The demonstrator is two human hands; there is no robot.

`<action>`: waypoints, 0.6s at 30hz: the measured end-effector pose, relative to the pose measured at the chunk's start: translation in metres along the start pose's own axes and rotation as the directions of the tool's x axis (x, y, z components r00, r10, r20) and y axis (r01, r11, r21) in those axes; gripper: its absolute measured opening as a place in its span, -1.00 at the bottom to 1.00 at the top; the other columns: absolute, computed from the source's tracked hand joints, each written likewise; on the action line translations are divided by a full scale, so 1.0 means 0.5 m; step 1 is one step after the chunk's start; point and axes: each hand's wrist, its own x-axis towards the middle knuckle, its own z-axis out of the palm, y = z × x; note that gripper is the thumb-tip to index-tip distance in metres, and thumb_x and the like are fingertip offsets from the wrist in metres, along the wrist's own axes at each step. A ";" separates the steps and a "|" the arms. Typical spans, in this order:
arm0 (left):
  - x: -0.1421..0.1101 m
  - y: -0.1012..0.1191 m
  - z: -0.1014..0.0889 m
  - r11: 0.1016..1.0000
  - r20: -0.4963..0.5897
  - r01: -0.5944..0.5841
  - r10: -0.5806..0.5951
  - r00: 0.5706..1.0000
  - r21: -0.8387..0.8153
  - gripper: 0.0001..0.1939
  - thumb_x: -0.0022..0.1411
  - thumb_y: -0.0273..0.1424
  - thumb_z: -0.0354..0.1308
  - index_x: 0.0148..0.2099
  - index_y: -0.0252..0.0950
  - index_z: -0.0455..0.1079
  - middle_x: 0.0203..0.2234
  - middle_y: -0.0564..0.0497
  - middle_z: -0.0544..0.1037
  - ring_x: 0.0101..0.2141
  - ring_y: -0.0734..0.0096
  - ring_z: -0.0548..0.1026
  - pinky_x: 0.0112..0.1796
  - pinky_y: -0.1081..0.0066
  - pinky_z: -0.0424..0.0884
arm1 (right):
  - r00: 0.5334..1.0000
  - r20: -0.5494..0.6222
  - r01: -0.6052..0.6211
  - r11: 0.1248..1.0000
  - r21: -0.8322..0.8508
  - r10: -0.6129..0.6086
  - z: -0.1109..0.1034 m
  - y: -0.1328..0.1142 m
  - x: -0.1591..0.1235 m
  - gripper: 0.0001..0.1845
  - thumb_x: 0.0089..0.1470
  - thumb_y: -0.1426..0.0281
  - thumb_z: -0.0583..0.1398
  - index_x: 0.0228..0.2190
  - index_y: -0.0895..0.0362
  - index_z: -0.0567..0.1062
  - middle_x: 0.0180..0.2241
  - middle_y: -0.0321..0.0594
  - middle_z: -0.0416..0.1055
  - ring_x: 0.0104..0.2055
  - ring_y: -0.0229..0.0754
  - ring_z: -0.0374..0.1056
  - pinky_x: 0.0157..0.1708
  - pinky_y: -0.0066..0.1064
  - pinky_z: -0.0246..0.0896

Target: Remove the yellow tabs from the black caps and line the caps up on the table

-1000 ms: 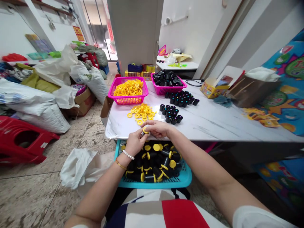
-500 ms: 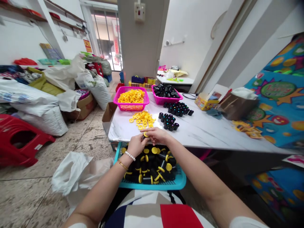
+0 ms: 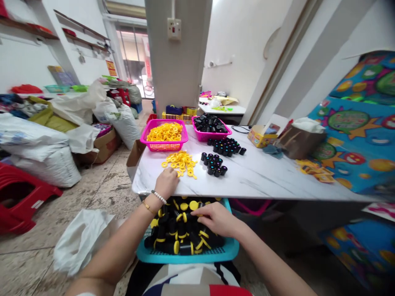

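Observation:
My left hand [image 3: 167,181], with a bead bracelet at its wrist, is at the near edge of a loose pile of yellow plastic rings [image 3: 182,160] on the table. Its fingers are curled down and closed at a ring, the tips partly hidden. My right hand [image 3: 217,218] is over the turquoise basket [image 3: 188,257], thumb and index finger a little apart, close above the contents. Black cylinders with yellow caps [image 3: 187,248] fill that basket in a jumble. Small black cylinders [image 3: 215,165] stand in clusters on the table, right of the rings.
A pink basket of yellow rings [image 3: 163,146] and a pink basket of black cylinders [image 3: 212,136] stand toward the back of the white table [image 3: 247,176]. Further right are a small yellow box [image 3: 262,136] and a brown bin [image 3: 300,142]. Red stools [image 3: 24,201] are at left.
My hands were together over the basket, on a yellow-capped piece. They have separated: the left went forward to the yellow rings, the right came down over the basket. The view shifted slightly.

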 end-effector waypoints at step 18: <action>0.109 0.195 0.064 0.686 0.163 0.188 -0.101 0.981 -0.703 -0.68 0.07 -0.23 0.24 -0.20 -0.34 0.39 -0.40 0.00 0.51 -0.45 0.48 0.43 -0.35 0.44 0.33 | 0.717 -0.406 0.140 0.454 0.880 0.567 -0.085 0.117 0.039 -0.72 -0.21 0.30 0.38 -0.44 0.17 0.48 -0.49 -0.32 0.42 -0.57 -0.41 0.22 -0.70 -0.62 0.02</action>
